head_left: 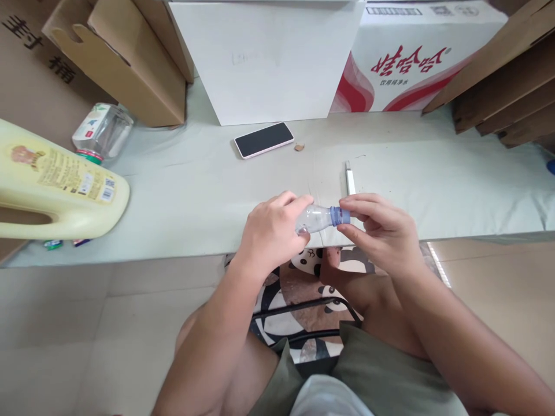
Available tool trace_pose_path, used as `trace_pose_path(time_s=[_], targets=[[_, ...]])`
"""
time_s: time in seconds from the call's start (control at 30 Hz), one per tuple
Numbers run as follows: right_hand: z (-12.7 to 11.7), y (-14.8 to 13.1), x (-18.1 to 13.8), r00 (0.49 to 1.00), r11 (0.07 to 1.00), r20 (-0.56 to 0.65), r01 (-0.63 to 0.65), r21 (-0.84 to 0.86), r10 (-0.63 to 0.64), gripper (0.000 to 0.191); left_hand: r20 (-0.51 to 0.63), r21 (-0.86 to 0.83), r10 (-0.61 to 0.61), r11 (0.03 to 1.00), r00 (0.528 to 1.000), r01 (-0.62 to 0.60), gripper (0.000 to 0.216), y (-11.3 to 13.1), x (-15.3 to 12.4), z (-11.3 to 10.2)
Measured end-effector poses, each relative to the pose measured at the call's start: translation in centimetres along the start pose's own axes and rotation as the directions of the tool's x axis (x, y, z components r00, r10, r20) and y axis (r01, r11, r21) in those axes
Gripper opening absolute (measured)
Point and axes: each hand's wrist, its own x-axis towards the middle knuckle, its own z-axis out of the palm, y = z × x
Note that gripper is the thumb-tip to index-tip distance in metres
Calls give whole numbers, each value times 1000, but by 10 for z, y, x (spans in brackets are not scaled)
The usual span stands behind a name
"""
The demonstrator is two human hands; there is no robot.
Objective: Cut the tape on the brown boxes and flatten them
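A small clear plastic bottle [317, 218] lies sideways in the air near the table's front edge, its neck pointing right. My left hand [277, 228] is wrapped round the bottle's body and hides most of it. At the neck sits a blue cap [340, 216]. My right hand [381, 228] pinches this cap between thumb and fingers. Just beyond the right fingertips, a slim white tool with a metal tip [350, 179] lies on the table; its near end is hidden behind the hand.
A phone [264, 140] and a small brown scrap [299, 147] lie farther back. White boxes [277, 63] and cardboard [143, 63] line the rear. On the left are a large yellow jug [99, 196] and a clear plastic jar [115, 136]. The table's front edge [173, 258] runs below my hands.
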Motion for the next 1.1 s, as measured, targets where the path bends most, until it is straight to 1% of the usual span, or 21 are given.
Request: trace_pose_path(time_s=[0.2,0.3,0.37,0.47,0.6,0.7,0.77,0.83,0.9,1.03,1.1], targets=[[-1,-3,1,999,1000,31,-12,-3,12,24,15,-99,-43,994,999,44,53,-1,0,0],[-2,-3,1,999,999,33,-34,0,34,23,36,-110,-37,993,999,41,54,-1,0,2],[-3,-3,1,999,1000,47,-27,-6,27,24,40,-107,-36,993,999,40,53,0,-1,2],[-6,-5,4,997,998,80,16,-54,-12,23,39,-86,-29,996,999,32,51,0,-1,2],[-10,-10,8,987,978,127,120,-169,-99,22,43,-18,0,1000,999,0,43,3,-1,1],[-14,-12,11,971,957,182,193,-216,-154,22,82,-6,-12,1000,997,13,39,4,-1,-2],[-19,-13,13,957,950,236,222,-219,-169,21,128,-60,-17,998,992,25,40,3,-2,-2],[-22,-15,16,947,951,279,221,-215,-157,18,166,-132,-3,991,986,25,39,2,-2,-2],[-23,-17,19,945,954,306,191,-229,-116,17,171,-163,11,987,985,18,37,1,-3,-1],[-18,-19,23,949,928,313,145,-344,-33,21,122,-102,-21,994,992,34,39,2,-3,3],[-17,-17,24,955,909,291,171,-379,-58,26,85,-118,-41,992,996,51,43,3,-3,3]])
